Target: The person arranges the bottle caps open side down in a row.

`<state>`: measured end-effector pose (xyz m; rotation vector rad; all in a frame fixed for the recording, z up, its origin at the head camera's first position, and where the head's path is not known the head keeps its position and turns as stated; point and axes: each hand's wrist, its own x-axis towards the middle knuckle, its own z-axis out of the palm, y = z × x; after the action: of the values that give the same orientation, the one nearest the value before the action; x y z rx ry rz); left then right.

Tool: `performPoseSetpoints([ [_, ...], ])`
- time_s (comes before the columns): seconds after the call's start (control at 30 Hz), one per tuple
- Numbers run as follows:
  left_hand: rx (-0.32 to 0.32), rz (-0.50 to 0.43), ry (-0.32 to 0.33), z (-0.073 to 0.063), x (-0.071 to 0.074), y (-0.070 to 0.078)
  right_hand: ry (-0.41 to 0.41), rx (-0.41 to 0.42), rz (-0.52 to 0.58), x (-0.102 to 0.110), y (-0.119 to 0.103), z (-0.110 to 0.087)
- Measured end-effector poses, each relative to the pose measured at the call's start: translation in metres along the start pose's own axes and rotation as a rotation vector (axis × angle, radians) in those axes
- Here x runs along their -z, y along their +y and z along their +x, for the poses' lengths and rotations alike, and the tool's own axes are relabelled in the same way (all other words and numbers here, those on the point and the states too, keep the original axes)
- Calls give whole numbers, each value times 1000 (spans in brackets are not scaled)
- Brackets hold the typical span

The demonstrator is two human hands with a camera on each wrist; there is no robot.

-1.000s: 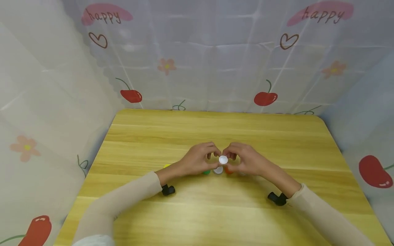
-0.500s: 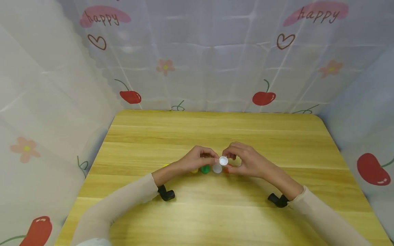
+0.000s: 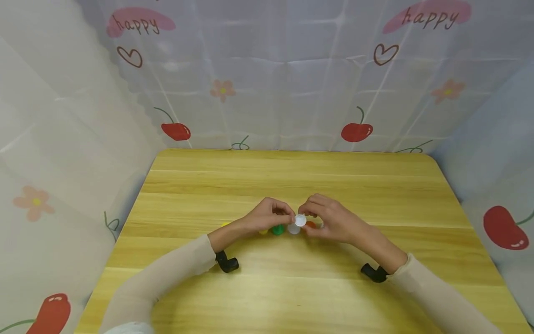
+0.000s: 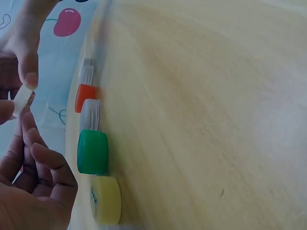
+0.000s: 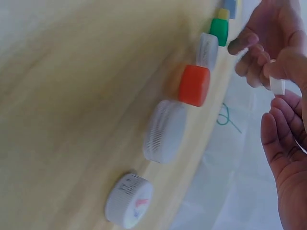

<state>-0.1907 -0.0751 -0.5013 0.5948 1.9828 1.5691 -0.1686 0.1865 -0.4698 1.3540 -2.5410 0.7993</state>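
Between my hands is a small white cap (image 3: 300, 220), raised above a row of caps, with its hollow side showing in the head view. My left hand (image 3: 269, 216) pinches its left edge with thumb and fingers. From the other side, my right hand (image 3: 333, 218) pinches it too. In the left wrist view the cap (image 4: 22, 100) appears edge-on between the fingertips of both hands. In the right wrist view the cap (image 5: 277, 84) is partly covered by fingers.
A row of caps on the wooden table (image 3: 267, 287) includes yellow (image 4: 106, 200), green (image 4: 93, 152), whitish (image 5: 207, 51), orange (image 5: 194, 85), ridged white (image 5: 165, 131) and printed white (image 5: 128, 200) ones. A patterned curtain (image 3: 267, 93) hangs behind.
My left fingers have closed in from a wider arch onto the cap's left edge. The cap has shifted slightly left and down with my right hand.
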Motion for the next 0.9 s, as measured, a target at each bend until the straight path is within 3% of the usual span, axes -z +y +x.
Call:
performPoseSetpoints([
  [0.1, -44, 100, 46, -1, 2, 0, -33, -91, 68, -1, 2, -2],
  [0.2, -146, 284, 106, -3, 4, 3, -72, -257, 255, 0, 7, -4],
  [0.3, -341, 565, 157, -7, 5, 8, -112, -402, 480, 2, 15, -6],
  [0.4, -591, 827, 212, -10, 4, 14, -169, -461, 656, 4, 20, -8],
  [0.47, -732, 923, 247, -10, 4, 17, -205, -461, 749, 3, 22, -9],
  [0.53, -827, 969, 276, -10, 4, 19, -220, -463, 803, 3, 22, -8],
  [0.67, -903, 984, 303, -9, 4, 19, -224, -441, 861, -1, 21, -7],
  [0.9, -925, 992, 301, -10, 2, 18, -223, -423, 897, -8, 19, -6],
])
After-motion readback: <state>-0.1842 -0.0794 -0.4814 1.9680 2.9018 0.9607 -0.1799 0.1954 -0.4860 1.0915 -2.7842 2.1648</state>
